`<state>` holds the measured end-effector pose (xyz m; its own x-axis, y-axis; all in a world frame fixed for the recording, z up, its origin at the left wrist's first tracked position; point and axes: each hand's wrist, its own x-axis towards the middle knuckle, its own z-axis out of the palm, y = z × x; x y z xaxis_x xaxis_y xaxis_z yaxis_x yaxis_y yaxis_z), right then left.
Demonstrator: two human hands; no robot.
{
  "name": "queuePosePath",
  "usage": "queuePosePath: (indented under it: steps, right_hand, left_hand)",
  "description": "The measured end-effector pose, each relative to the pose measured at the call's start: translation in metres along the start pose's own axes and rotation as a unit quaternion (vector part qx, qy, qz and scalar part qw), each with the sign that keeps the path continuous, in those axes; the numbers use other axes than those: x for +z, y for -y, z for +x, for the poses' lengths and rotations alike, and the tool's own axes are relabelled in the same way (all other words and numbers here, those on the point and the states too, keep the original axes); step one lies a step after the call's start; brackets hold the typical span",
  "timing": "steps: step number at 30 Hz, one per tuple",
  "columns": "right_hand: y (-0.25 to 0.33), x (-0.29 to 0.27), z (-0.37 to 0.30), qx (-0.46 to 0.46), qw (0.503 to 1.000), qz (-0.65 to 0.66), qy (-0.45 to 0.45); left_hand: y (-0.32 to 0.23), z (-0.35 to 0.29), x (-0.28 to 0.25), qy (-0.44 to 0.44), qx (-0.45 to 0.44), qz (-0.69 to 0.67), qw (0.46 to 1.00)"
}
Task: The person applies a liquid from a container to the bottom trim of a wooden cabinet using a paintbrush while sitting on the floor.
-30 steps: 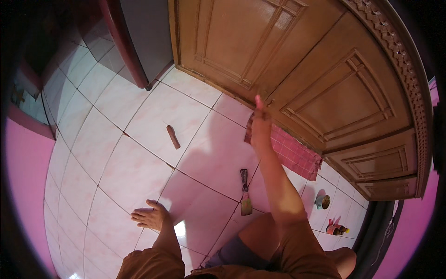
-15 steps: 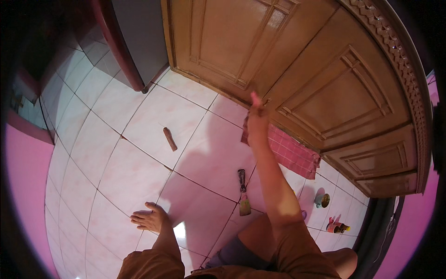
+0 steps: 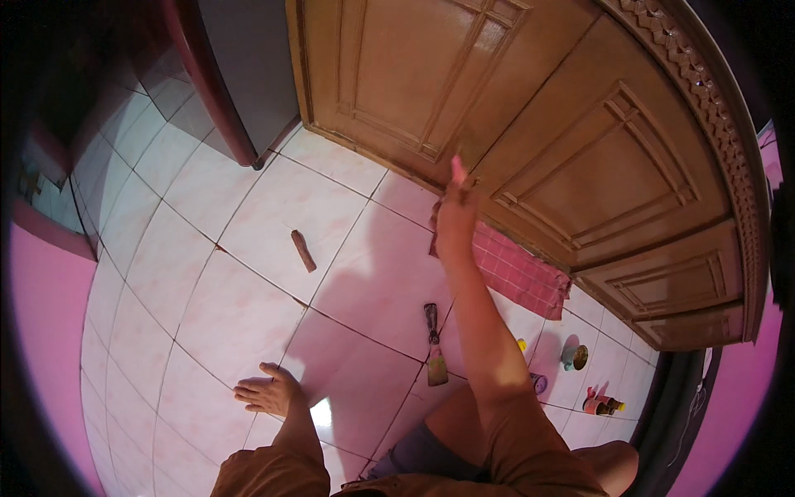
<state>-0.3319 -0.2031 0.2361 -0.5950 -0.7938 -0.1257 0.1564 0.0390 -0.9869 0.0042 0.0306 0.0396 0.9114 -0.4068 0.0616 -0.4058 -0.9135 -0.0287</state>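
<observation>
My right hand [image 3: 455, 217] reaches forward to the lower part of a carved brown wooden cabinet [image 3: 397, 74]. Its fingers are closed around a small pink tool [image 3: 458, 169], whose far end meets the panel near the gap between two doors; its exact kind does not show. On the tiles to the left, my left hand [image 3: 269, 391] lies flat with its fingers spread, holding nothing. Between my arms rests a scraper [image 3: 434, 348] with a dark handle and a stained flat blade. Below the cabinet, a pink checked cloth [image 3: 520, 273] is spread along its base.
A short brown stick-like piece [image 3: 303, 250] lies on the white tiled floor [image 3: 240, 306]. To the right stand a pale blue cup [image 3: 573, 356], small bottles [image 3: 601, 403], a purple round container [image 3: 539, 383] and a yellow item [image 3: 522, 344]. A dark panel edge [image 3: 219, 91] rises at far left.
My right hand has shifted slightly upward along the cabinet with the pink tool. The purple container and yellow item show more beside my forearm. My left hand stays put.
</observation>
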Motion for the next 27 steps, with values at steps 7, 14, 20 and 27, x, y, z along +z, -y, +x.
queuePosePath:
  steps: [7, 14, 20, 27]
  right_hand:
    - [-0.03, -0.016, 0.048, 0.068, 0.995, 0.07, 0.001]
    - [0.011, -0.004, 0.032, -0.2, 0.978, -0.028, -0.06]
    - [-0.068, -0.028, 0.059, -0.403, 0.879, -0.231, -0.108]
    - [-0.07, -0.027, 0.02, 0.158, 0.981, 0.093, -0.063]
  left_hand:
    - [-0.006, -0.005, 0.003, -0.012, 0.016, -0.01, 1.0]
    - [-0.002, -0.002, 0.002, -0.007, 0.01, 0.001, 1.0]
    - [-0.007, -0.005, -0.001, -0.008, 0.012, -0.001, 1.0]
    - [-0.001, -0.003, 0.005, -0.027, 0.013, 0.0, 1.0]
